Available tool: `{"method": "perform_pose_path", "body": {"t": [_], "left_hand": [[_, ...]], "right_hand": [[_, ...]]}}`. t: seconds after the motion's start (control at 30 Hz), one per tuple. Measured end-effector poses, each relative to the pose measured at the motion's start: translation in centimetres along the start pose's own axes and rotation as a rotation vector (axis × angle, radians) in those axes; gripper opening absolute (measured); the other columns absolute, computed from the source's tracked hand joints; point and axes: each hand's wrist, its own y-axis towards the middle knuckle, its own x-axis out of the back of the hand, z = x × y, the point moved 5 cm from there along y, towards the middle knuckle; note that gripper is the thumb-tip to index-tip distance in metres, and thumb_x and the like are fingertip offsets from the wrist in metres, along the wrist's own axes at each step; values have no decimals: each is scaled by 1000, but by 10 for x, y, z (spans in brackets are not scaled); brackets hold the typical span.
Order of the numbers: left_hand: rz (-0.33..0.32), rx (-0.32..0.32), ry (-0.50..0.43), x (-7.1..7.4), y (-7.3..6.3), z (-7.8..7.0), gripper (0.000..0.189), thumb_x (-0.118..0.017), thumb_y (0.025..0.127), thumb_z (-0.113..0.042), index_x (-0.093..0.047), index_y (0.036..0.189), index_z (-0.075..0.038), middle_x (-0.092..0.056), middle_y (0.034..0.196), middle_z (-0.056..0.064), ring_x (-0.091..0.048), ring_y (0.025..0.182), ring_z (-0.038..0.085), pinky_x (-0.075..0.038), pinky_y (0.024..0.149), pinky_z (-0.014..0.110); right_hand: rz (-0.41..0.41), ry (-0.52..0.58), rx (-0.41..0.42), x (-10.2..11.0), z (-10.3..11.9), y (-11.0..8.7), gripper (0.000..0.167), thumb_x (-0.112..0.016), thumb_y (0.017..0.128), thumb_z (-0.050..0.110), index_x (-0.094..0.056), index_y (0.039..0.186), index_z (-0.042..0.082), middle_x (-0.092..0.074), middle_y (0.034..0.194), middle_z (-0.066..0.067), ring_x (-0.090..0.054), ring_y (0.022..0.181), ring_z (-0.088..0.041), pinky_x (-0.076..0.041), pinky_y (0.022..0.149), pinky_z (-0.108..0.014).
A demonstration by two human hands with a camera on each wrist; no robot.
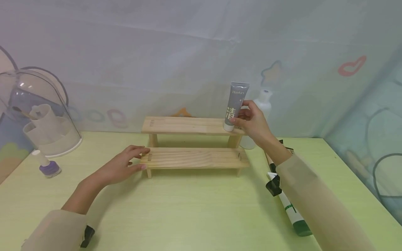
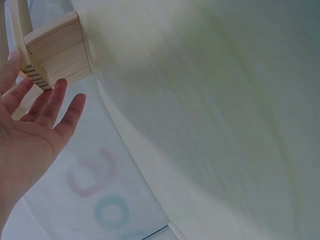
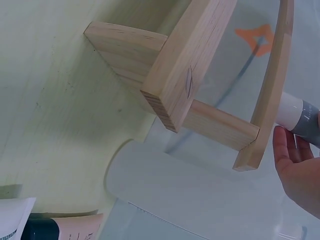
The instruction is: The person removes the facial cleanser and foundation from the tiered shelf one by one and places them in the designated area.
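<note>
A two-tier wooden shelf (image 1: 191, 158) stands on the table. My right hand (image 1: 255, 122) holds a grey squeeze tube (image 1: 236, 101) upright, thumb in front and fingers along its right side. The tube's white cap (image 3: 290, 111) points down at the right end of the upper tier, close over the board. At the left end of the lower tier, my left hand (image 1: 120, 167) grips the board, thumb at the front corner and index finger at the back. Its other fingers (image 2: 71, 117) are spread loosely below the board in the left wrist view.
Behind my right hand stands a white bottle (image 1: 263, 104). Several tubes, one white with a green cap (image 1: 302, 228), lie right of the shelf under my right forearm. On the left are a purple nail polish bottle (image 1: 50, 168) and a clear domed organizer (image 1: 51, 129).
</note>
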Motion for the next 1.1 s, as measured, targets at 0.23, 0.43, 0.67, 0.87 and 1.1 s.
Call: {"method": "perform_pose_path", "body": {"t": [0.23, 0.43, 0.67, 0.87, 1.1], "left_hand": [[4, 7, -10, 0, 0, 1, 54, -54, 93, -17, -33, 139, 0, -28, 135, 24, -35, 118, 41, -32, 93, 61], [2, 6, -9, 1, -1, 1, 54, -54, 93, -18, -33, 139, 1, -28, 135, 24, -35, 118, 41, -32, 93, 61], [3, 1, -12, 1, -1, -1, 53, -54, 93, -16, -33, 139, 2, -29, 135, 24, -35, 117, 41, -33, 93, 60], [4, 0, -16, 1, -1, -2, 53, -54, 94, -18, -33, 139, 2, -28, 135, 25, -35, 117, 42, -32, 92, 61], [0, 0, -10, 0, -1, 0, 54, -54, 93, -19, -33, 139, 1, -29, 135, 24, -36, 117, 41, -33, 92, 60]], "right_hand": [[8, -9, -7, 1, 0, -2, 51, -64, 85, 4, -37, 128, 5, -54, 113, -19, -53, 97, -22, -47, 83, -33], [7, -11, -5, 3, 1, -4, 51, -64, 85, 4, -36, 128, 4, -53, 113, -19, -53, 98, -23, -46, 83, -32], [16, -15, 8, 5, 1, -7, 52, -65, 85, 4, -36, 128, 4, -54, 113, -19, -54, 98, -23, -46, 83, -32], [10, -35, 14, 9, 2, -10, 52, -65, 84, 4, -36, 128, 4, -55, 113, -20, -55, 97, -23, -45, 84, -33], [8, -61, 10, 15, 3, -15, 54, -66, 84, 4, -36, 129, 4, -55, 110, -20, -55, 96, -23, -45, 83, -32]]}}
